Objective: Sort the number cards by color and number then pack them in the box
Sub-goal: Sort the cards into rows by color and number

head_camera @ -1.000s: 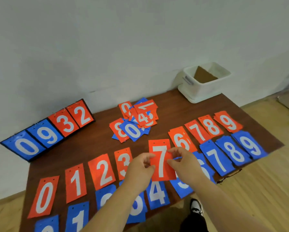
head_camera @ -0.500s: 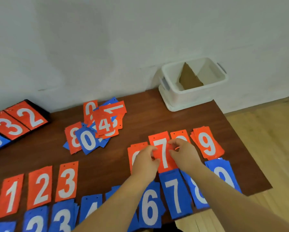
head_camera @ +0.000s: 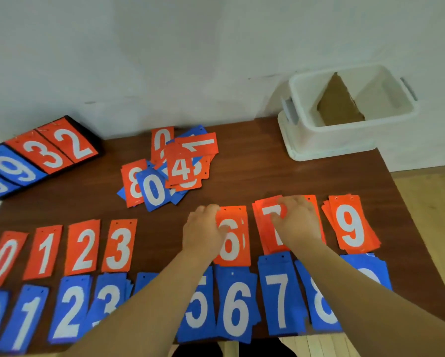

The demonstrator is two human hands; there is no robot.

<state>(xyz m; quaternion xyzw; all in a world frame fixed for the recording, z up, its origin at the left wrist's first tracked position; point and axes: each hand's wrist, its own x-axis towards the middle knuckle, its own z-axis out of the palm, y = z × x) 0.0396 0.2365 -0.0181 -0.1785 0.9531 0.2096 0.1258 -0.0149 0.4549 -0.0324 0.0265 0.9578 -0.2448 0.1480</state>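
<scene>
An orange 7 card (head_camera: 267, 228) lies on the orange 7 pile in the far row of sorted cards. My right hand (head_camera: 297, 224) holds it, thumb on its face and fingers over its top right corner, and hides the orange 8 pile. My left hand (head_camera: 203, 231) rests with loosely curled fingers on the left edge of the orange 6 pile (head_camera: 233, 243). Orange 0 to 3 (head_camera: 82, 248) lie to the left and the orange 9 (head_camera: 350, 225) to the right. A blue row (head_camera: 280, 297) runs along the near edge. The white box (head_camera: 332, 140) stands at the back right.
A mixed heap of unsorted orange and blue cards (head_camera: 170, 168) lies at the back middle of the brown table (head_camera: 255, 176). A black scoreboard stand (head_camera: 48, 153) showing 0 9 3 2 leans at the back left. Brown cardboard sits inside the box. A wall rises behind.
Both hands carried the orange 7 card to the right and laid it on the 7 pile. My left hand let go and moved to the 6 pile. The camera turned right.
</scene>
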